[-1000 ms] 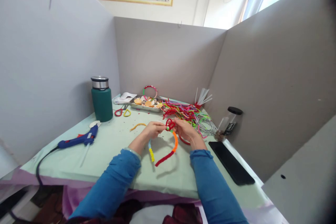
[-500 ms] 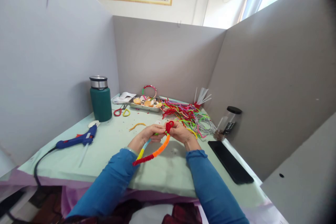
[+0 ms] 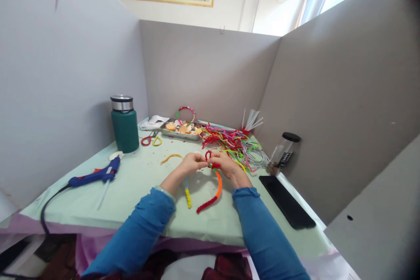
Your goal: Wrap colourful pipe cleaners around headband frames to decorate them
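Headband, wrapped in pipe cleaners, held above near-centre worktop. Head view: left hand and right hand both pinch its red loop. Glue gun and green flask left; pipe-cleaner pile far right of centre; black phone right.

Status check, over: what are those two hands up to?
Left hand and right hand: both pinching red loops atop multicoloured fuzzy band. Glue gun off left, untouched. Nothing visibly blocking.
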`<state>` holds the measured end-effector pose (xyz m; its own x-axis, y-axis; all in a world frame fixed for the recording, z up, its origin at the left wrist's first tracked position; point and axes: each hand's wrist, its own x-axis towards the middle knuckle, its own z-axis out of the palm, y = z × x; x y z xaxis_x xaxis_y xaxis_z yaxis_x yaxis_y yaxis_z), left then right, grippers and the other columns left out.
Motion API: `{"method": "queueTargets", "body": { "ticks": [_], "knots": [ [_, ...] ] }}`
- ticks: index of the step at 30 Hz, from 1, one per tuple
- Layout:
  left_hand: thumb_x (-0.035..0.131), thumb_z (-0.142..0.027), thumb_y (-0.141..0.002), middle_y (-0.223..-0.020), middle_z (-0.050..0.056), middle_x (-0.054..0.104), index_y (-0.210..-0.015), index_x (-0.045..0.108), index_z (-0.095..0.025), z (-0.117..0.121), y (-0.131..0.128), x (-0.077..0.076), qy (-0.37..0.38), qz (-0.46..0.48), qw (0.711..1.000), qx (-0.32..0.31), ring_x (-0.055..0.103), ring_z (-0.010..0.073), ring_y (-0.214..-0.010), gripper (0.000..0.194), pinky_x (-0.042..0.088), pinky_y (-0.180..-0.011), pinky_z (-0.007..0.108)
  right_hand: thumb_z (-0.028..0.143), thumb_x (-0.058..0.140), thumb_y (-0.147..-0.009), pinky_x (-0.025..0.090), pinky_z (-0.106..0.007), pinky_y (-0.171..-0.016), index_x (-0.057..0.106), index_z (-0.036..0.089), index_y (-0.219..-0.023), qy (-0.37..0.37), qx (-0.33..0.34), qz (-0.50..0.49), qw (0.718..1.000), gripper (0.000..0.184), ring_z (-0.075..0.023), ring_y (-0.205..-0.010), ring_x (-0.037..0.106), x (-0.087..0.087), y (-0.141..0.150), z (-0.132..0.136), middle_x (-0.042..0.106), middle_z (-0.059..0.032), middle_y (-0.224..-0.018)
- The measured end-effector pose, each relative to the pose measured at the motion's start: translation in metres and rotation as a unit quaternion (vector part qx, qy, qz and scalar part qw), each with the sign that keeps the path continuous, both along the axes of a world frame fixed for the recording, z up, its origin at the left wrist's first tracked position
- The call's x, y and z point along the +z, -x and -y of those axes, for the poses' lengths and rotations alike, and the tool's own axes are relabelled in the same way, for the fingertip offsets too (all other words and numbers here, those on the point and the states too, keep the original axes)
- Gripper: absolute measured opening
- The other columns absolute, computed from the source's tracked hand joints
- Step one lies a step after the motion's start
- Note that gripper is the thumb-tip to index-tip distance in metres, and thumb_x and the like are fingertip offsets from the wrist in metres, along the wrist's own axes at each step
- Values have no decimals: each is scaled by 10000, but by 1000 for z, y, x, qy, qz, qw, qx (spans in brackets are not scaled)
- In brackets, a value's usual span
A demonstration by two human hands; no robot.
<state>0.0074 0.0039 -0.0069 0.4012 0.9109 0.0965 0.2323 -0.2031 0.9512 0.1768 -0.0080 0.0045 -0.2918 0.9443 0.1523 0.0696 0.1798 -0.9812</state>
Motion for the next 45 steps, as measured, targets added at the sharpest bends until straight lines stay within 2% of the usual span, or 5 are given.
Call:
{"method": "queueTargets", "body": {
  "ticks": [6, 17, 30, 37, 45],
  "knots": [
    [676, -403, -602, -531, -38, 484, -734, 666, -122, -3, -4, -7, -30, -63, 997, 37, 378, 76, -497, 310, 264, -484, 214, 185, 645, -540, 251, -245, -477, 535, 165, -502, 52, -84, 34, 995, 118, -82, -469, 366, -3, 4, -4, 447, 45, -471],
    [603, -577, -645, -472, -66, 359, -582, 527, -148, 4, -2, 2, -15, -11, 1000, 14, 282, 55, -442, 440, 192, -446, 214, 307, 683, -603, 310, -247, -550, 586, 165, -606, 23, -19, -29, 999, 173, -98, -561, 437, 1, 0, -2, 534, 22, -600],
    [625, -451, -650, -368, -57, 353, -488, 510, -154, 4, -5, 5, 56, 35, 994, 82, 245, 44, -336, 357, 148, -392, 234, 245, 691, -577, 285, -246, -506, 505, 184, -529, 66, -9, -98, 993, 201, -90, -506, 387, 3, 3, 0, 482, 49, -515],
    [611, -438, -669, -440, -29, 481, -654, 624, -123, 5, 2, 8, 45, 54, 994, 79, 315, 55, -359, 316, 227, -391, 217, 515, 671, -645, 349, -250, -543, 631, 166, -720, 110, -12, -102, 989, 359, -132, -608, 505, -1, -3, -2, 625, -31, -690],
    [619, -441, -666, -502, -22, 524, -683, 580, -127, 3, 0, 8, 71, 73, 993, 62, 302, 45, -346, 317, 202, -377, 221, 396, 689, -649, 333, -248, -584, 635, 173, -714, -56, -74, -1, 996, 239, -115, -614, 463, 5, -1, 1, 569, 17, -666]
  ]
}}
